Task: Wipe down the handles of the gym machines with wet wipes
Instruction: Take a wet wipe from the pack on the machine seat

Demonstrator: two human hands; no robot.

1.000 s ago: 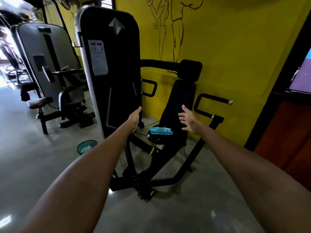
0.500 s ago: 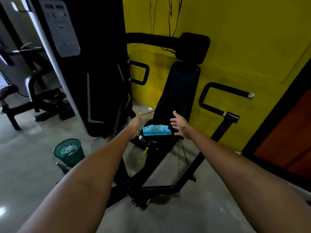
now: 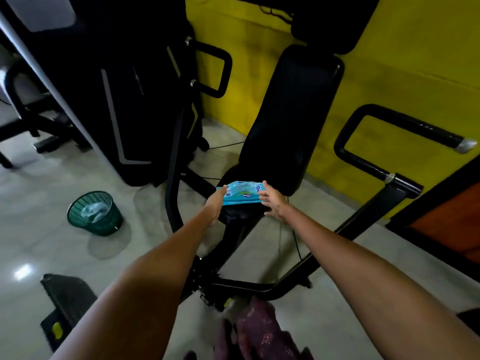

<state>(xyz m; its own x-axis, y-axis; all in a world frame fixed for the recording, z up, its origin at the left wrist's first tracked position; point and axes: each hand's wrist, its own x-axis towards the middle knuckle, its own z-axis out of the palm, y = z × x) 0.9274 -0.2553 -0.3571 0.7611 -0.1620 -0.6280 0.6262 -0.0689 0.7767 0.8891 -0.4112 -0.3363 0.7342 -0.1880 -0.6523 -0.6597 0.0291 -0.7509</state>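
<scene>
A light-blue pack of wet wipes (image 3: 240,194) lies on the black seat (image 3: 239,215) of a chest-press machine. My left hand (image 3: 217,202) reaches to the pack's left end with straight fingers touching it. At the pack's right end, my right hand (image 3: 273,202) is spread open, its fingertips against the edge. The machine's right handle (image 3: 384,126) is a black loop with a silver end cap, off to the right of the backrest (image 3: 293,113). Its left handle (image 3: 220,71) loops beside the weight-stack housing (image 3: 135,94).
A green mesh bin (image 3: 94,213) with crumpled wipes in it stands on the grey floor at the left. The machine's black base frame (image 3: 249,287) runs between my arms. A black footplate (image 3: 65,300) sits lower left. A yellow wall (image 3: 402,61) closes off the back.
I have come closer and the view has tipped downward. Both hands dropped from in front of the backrest to the two ends of the wipes pack.
</scene>
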